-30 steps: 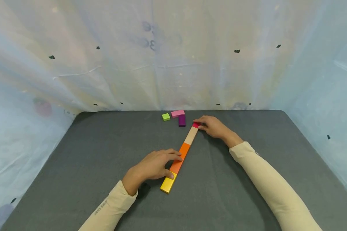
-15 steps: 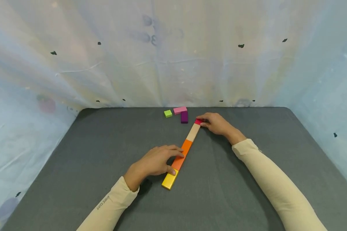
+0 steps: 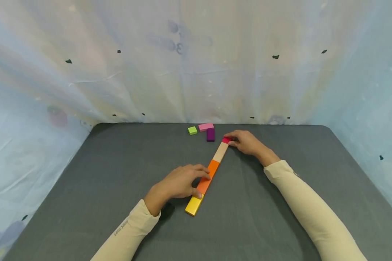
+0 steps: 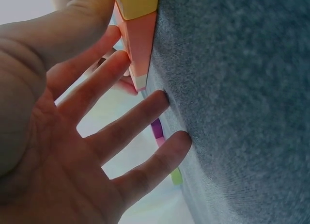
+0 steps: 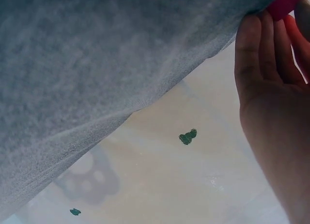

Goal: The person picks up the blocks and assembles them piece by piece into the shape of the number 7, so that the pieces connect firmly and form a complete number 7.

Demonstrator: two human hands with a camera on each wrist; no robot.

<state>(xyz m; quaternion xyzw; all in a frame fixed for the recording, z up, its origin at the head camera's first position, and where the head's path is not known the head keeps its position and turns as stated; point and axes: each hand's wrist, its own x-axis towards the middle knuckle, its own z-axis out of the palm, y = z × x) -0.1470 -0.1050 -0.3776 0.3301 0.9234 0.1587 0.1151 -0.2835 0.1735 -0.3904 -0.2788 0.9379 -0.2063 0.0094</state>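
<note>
A slanting row of blocks lies on the dark grey cloth in the head view: a yellow block nearest, then an orange stretch, a pale wood-coloured block and a red block at the far end. My left hand rests along the near part, its thumb on the yellow block and fingertips at the orange. In the left wrist view its fingers are spread and fairly straight. My right hand pinches the red block between thumb and fingers; its fingertips also reach the red block in the right wrist view.
Beyond the row, close to the table's back edge, lie a lime green block, a pink block and a purple block that meets the pink one. A pale patterned curtain rises behind and along both sides of the grey table.
The whole view has shifted slightly with the head. Both hands keep their places at the row, and the blocks stay lined up as before.
</note>
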